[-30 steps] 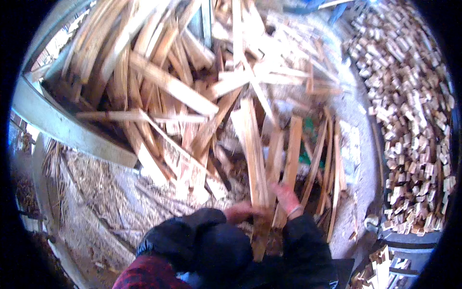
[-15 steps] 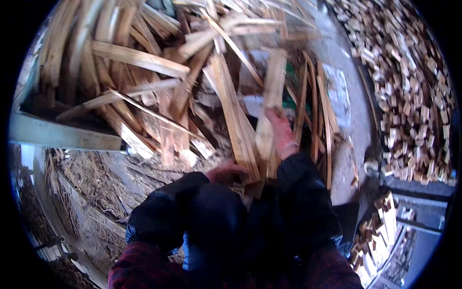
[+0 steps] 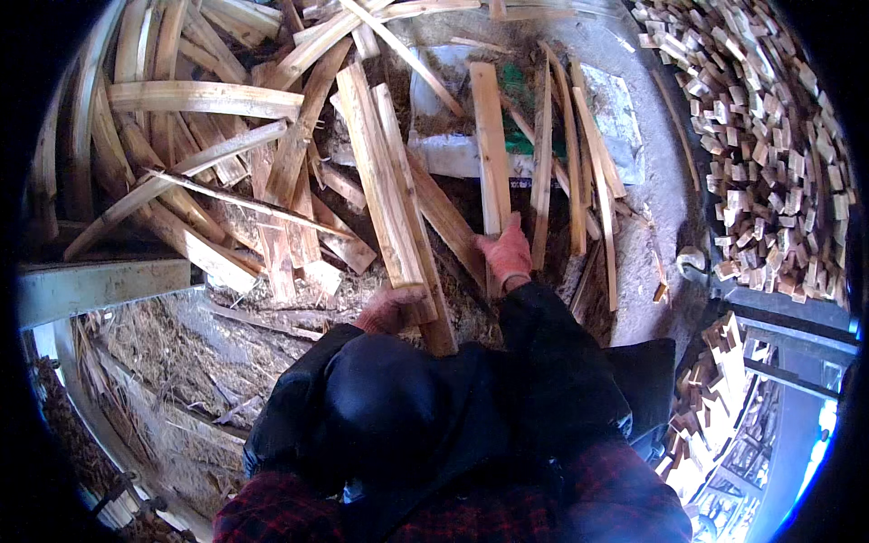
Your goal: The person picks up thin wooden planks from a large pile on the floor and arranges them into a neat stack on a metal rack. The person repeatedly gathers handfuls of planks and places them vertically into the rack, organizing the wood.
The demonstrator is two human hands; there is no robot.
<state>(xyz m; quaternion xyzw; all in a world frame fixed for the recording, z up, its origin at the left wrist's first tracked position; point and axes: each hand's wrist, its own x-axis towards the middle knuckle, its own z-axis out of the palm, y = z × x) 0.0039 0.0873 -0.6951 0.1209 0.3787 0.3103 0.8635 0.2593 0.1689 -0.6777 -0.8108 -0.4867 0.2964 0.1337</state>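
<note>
Left hand [image 3: 391, 309], centre frame, fingers clenched round the near ends of two long slats [image 3: 391, 204] running up the frame. Right hand [image 3: 504, 256] grips the bottom of a single slat [image 3: 489, 149], just right of them. Judged: sorting barely dented, as the loose pile [image 3: 208, 136] upper left remains large; cut blocks [image 3: 769, 145] stacked far right. Compared with half a second ago, the right hand has shifted onto this separate slat.

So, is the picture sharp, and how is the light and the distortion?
Head view: mostly sharp; sun lights the wood strips, while the dark sleeves stay in shadow; fisheye bends the metal beam and leaves a black rim; both hands look clear.
</note>
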